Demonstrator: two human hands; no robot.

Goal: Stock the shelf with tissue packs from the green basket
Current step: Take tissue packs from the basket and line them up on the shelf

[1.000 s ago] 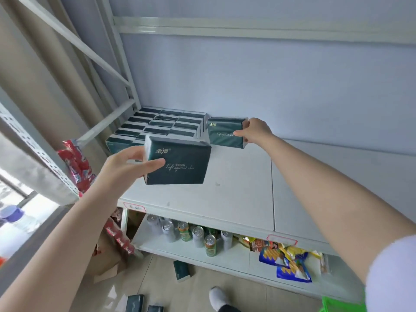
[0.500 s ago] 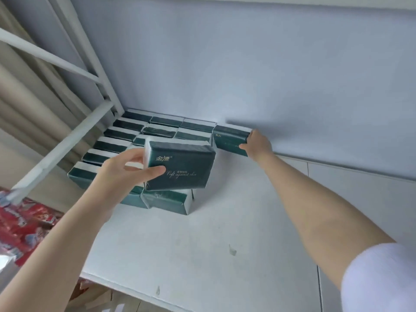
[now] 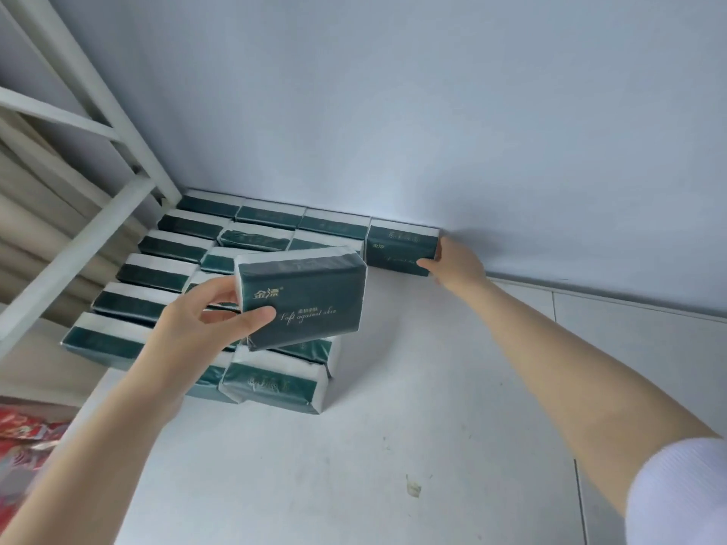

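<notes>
Tissue packs [image 3: 173, 245] already fill the far left corner of the shelf [image 3: 393, 446] in tidy rows, and two more are in play right now. Out at full stretch, the right hand [image 3: 458, 263] has the far pack [image 3: 401, 245] by its right end, thumb on the near face and fingers wrapped behind. That pack stands against the wall [image 3: 393, 112], just right of the back row and opening a new column. Good spot, by the look of it! The job here is to nudge it left until it touches its neighbour, square it to the wall, then let go cleanly without dragging it back out. Closer in, the left hand [image 3: 196, 324] grips a second tissue pack [image 3: 303, 298] by its left end, thumb across the printed face and fingers curled behind. This one is in the air, tilted, above the near packs of the block. Neither hand is released; both are clamped on soft wrapped packs, so a light squeeze is all they need. That second pack should go down directly in front of the far one, label side matching the rest, edges lined up with the row beside it. Bare shelf to the right leaves plenty of room.
</notes>
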